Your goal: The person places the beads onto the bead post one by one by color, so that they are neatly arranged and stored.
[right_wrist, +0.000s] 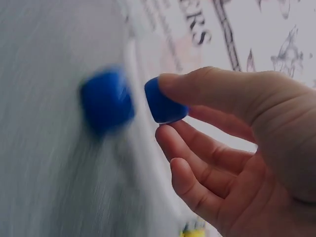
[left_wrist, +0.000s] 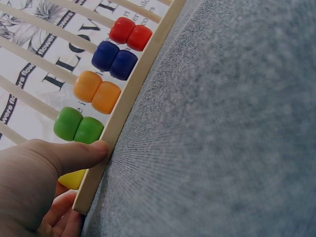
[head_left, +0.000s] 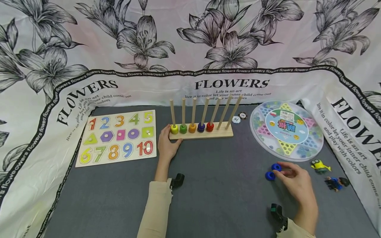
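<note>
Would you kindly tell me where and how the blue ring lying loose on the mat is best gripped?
Pinch the blue ring across its outer rim from above, thumb and finger on opposite sides. It lies flat on the mat, hole up, clear of the other ring held by the right hand.

Two blue rings (head_left: 273,171) lie close together on grey felt.

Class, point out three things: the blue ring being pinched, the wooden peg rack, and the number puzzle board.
blue ring (right_wrist: 163,106), right wrist view, side face.
wooden peg rack (head_left: 217,133), head view, base.
number puzzle board (head_left: 81,158), head view, bare margin.
</note>
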`<act>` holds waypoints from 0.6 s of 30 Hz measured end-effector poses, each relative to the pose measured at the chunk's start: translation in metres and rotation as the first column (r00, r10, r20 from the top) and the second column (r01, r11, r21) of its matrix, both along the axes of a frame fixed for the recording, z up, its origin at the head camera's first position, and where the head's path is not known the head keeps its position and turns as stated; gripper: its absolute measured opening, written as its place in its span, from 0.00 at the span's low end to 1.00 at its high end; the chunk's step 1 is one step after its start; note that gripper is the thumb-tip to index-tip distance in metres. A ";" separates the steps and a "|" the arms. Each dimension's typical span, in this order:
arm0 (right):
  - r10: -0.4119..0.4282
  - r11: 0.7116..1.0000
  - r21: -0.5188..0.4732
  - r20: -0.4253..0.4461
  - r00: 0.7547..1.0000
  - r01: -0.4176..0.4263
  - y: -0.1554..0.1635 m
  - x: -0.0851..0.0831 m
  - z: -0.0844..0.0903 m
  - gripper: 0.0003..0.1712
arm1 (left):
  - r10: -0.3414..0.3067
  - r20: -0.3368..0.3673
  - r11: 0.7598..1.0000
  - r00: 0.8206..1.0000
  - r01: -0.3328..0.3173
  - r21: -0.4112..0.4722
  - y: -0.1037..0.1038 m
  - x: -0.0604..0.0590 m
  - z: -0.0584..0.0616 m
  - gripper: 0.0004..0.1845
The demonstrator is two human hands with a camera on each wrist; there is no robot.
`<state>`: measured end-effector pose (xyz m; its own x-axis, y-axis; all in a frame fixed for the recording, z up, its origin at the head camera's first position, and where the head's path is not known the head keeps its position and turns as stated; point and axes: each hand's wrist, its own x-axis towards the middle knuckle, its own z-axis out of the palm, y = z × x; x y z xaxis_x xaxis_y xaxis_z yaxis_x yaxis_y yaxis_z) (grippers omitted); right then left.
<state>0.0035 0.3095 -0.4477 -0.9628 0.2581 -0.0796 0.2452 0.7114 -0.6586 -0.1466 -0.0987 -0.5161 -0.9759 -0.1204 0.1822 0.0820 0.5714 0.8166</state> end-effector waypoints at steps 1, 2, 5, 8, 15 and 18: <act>0.011 1.000 -0.016 -0.023 1.000 -0.012 -0.005 -0.005 0.004 0.24 | 0.001 -0.001 1.000 1.000 -0.001 0.001 0.000 0.000 0.000 0.36; 0.023 0.999 -0.040 -0.058 0.998 -0.025 -0.011 -0.011 0.007 0.23 | 0.002 -0.001 1.000 1.000 -0.002 0.000 0.000 0.000 0.001 0.36; 0.053 0.993 -0.097 -0.165 0.985 -0.070 -0.032 -0.033 0.020 0.22 | 0.003 0.001 1.000 1.000 -0.003 0.002 0.000 0.000 0.001 0.36; 0.051 0.980 -0.170 -0.284 0.957 -0.103 -0.058 -0.059 0.034 0.21 | 0.003 0.002 1.000 1.000 -0.003 0.007 0.000 0.000 0.001 0.36; -0.012 0.945 -0.283 -0.530 0.848 -0.163 -0.118 -0.114 0.068 0.21 | -0.007 0.013 1.000 1.000 0.007 0.005 -0.002 0.000 -0.001 0.36; -0.014 0.947 -0.268 -0.583 0.812 -0.177 -0.134 -0.129 0.082 0.20 | -0.007 0.007 1.000 1.000 0.007 0.010 -0.002 0.000 -0.002 0.36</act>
<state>-0.1258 0.1753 -0.3662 -0.8718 0.2321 0.4313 -0.2929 0.4588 -0.8389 -0.1470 -0.1005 -0.5180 -0.9778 -0.1155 0.1747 0.0805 0.5627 0.8228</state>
